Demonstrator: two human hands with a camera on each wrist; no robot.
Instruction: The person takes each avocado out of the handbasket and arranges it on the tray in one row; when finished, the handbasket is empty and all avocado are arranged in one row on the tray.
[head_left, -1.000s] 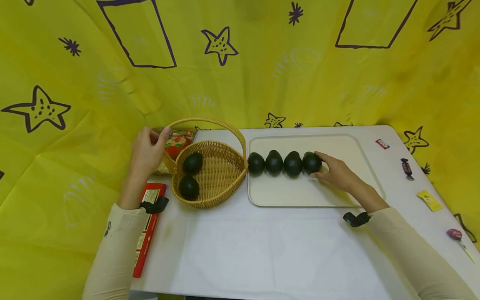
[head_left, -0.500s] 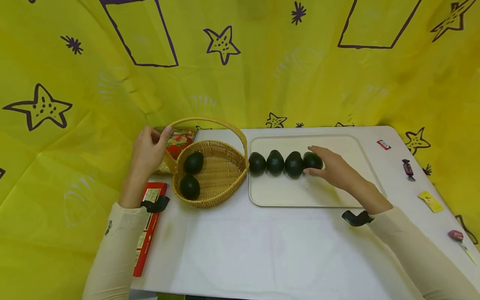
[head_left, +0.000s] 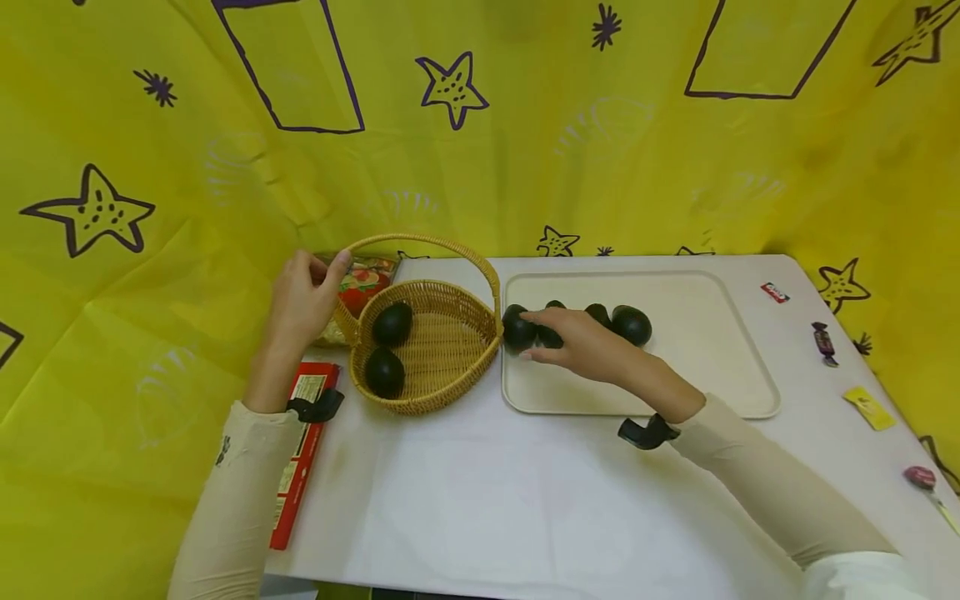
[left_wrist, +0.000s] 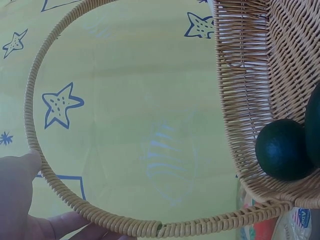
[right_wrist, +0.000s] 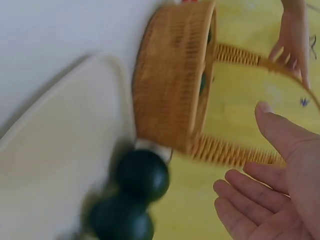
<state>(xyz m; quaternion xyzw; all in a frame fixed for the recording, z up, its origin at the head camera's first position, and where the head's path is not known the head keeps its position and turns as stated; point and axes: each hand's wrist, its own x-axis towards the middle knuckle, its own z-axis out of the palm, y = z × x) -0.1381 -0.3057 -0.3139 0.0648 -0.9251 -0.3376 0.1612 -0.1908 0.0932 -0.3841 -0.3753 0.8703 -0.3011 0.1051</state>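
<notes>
My left hand (head_left: 300,300) holds the side of the tall handle (head_left: 450,245) of a heart-shaped wicker basket (head_left: 442,358); the left wrist view shows the thumb on the wrapped handle (left_wrist: 31,107). Two dark green avocados (head_left: 392,323) lie inside the basket's left half. Several more stand in a row on a cream tray (head_left: 697,342), which adjoins the basket's right side. Fingers spread, my right hand (head_left: 592,346) is above that row, partly covering it, with fingertips at the leftmost avocado (head_left: 513,328). In the right wrist view the palm of this hand (right_wrist: 285,192) holds nothing.
At the left are a long red box (head_left: 300,467) and a printed food bag (head_left: 363,279) behind the basket. Small wrapped sweets (head_left: 823,343) and a lollipop (head_left: 920,477) lie along the right edge. A yellow patterned cloth (head_left: 637,167) hangs behind.
My right hand has left the rightmost avocado and moved left across the row to the leftmost one. The left hand keeps its hold on the basket handle.
</notes>
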